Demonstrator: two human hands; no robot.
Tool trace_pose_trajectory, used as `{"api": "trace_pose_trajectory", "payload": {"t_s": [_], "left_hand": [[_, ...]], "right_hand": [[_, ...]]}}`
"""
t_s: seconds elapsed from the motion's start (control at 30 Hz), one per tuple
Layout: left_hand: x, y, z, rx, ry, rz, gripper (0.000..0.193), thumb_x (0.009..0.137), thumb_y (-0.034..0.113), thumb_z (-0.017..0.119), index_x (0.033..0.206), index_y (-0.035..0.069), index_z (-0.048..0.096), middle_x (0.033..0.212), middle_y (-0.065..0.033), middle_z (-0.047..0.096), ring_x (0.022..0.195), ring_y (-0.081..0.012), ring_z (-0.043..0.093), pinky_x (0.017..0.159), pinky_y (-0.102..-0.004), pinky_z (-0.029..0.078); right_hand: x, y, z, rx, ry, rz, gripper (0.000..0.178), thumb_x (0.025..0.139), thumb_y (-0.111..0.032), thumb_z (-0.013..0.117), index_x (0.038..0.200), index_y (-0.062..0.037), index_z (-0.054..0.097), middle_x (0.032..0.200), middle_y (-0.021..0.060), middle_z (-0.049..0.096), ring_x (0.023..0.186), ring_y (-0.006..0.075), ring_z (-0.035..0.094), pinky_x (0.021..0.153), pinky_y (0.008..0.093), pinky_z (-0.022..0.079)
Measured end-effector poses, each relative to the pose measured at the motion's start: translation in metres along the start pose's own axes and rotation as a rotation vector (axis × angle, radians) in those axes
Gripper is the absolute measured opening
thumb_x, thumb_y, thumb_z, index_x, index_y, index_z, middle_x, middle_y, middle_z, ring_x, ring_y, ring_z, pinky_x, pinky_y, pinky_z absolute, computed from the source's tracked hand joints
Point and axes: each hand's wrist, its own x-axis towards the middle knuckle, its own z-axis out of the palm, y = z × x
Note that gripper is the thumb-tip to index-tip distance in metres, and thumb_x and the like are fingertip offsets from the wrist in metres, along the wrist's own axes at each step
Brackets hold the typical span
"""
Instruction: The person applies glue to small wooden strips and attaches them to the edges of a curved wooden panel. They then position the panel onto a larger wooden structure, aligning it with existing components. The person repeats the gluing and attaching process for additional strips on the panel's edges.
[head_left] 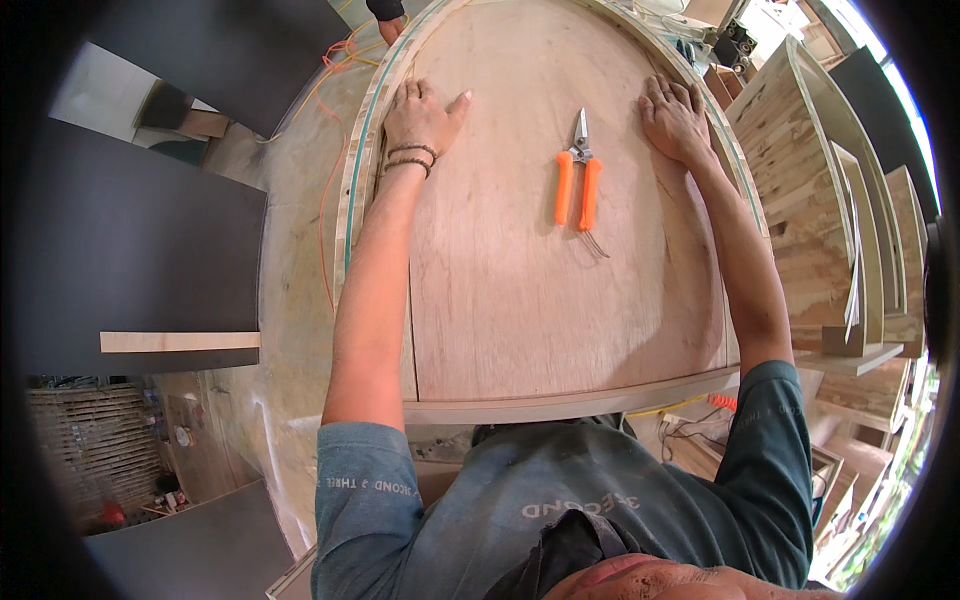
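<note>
Closest to you, in front of your grey shirt [480, 480], a straight pale strip [560, 405] runs along the near edge of the wooden panel [520, 320]. Beyond it, orange-handled shears [578, 157] lie near the panel's middle, blades pointing away from you. Farther on, your hands rest well apart, palms down: your left hand [422, 118], thumb spread, beside the left of the curved rim [352, 205]; your right hand [676, 122], fingers slightly bent, beside its right. Past the rim, another person's hand [392, 29] is near its outer side; you cannot tell whether it touches.
</note>
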Motion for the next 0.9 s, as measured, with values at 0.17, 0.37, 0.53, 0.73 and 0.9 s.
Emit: {"api": "trace_pose_trajectory", "payload": {"t_s": [0.17, 0.37, 0.53, 0.73, 0.9], "left_hand": [[0.002, -0.005, 0.009, -0.013, -0.050, -0.004, 0.095, 0.099, 0.070, 0.041, 0.158, -0.003, 0.032, 0.167, -0.0222, 0.029, 0.157, -0.0324, 0.022, 0.126, -0.0421, 0.026], [0.003, -0.004, 0.005, -0.092, -0.130, 0.006, 0.098, 0.100, 0.071, 0.035, 0.160, -0.006, 0.025, 0.169, -0.0261, 0.021, 0.159, -0.0357, 0.014, 0.130, -0.0426, 0.013], [0.004, -0.007, 0.006, -0.070, -0.146, 0.021, 0.098, 0.100, 0.072, 0.034, 0.161, -0.004, 0.022, 0.170, -0.0232, 0.019, 0.159, -0.0344, 0.013, 0.130, -0.0428, 0.014], [0.007, -0.014, 0.009, -0.063, -0.146, 0.097, 0.098, 0.101, 0.072, 0.033, 0.160, -0.006, 0.023, 0.169, -0.0243, 0.019, 0.159, -0.0360, 0.014, 0.130, -0.0435, 0.014], [0.017, -0.014, 0.009, -0.033, -0.171, 0.133, 0.098, 0.101, 0.071, 0.034, 0.159, -0.007, 0.024, 0.169, -0.0259, 0.020, 0.159, -0.0373, 0.015, 0.130, -0.0439, 0.014]], "right_hand": [[-0.001, -0.004, -0.004, -0.028, -0.024, 0.006, 0.063, 0.108, -0.041, 0.027, 0.157, -0.0039, 0.040, 0.164, 0.0137, 0.040, 0.153, 0.0312, 0.033, 0.129, 0.0520, 0.009], [0.001, 0.000, 0.001, -0.052, -0.022, 0.002, 0.062, 0.108, -0.041, 0.027, 0.156, -0.0035, 0.041, 0.164, 0.0141, 0.040, 0.152, 0.0320, 0.034, 0.129, 0.0532, 0.010], [0.003, 0.001, 0.002, -0.029, -0.016, -0.003, 0.063, 0.108, -0.040, 0.027, 0.157, -0.0027, 0.039, 0.164, 0.0164, 0.039, 0.152, 0.0346, 0.033, 0.128, 0.0548, 0.010], [0.003, 0.003, 0.004, -0.005, -0.023, 0.000, 0.063, 0.108, -0.040, 0.028, 0.158, -0.0024, 0.037, 0.164, 0.0170, 0.038, 0.151, 0.0360, 0.033, 0.128, 0.0550, 0.008], [0.001, 0.003, 0.004, 0.034, -0.011, -0.011, 0.062, 0.108, -0.039, 0.029, 0.156, -0.0027, 0.040, 0.163, 0.0164, 0.041, 0.151, 0.0360, 0.034, 0.128, 0.0540, 0.008]]}}
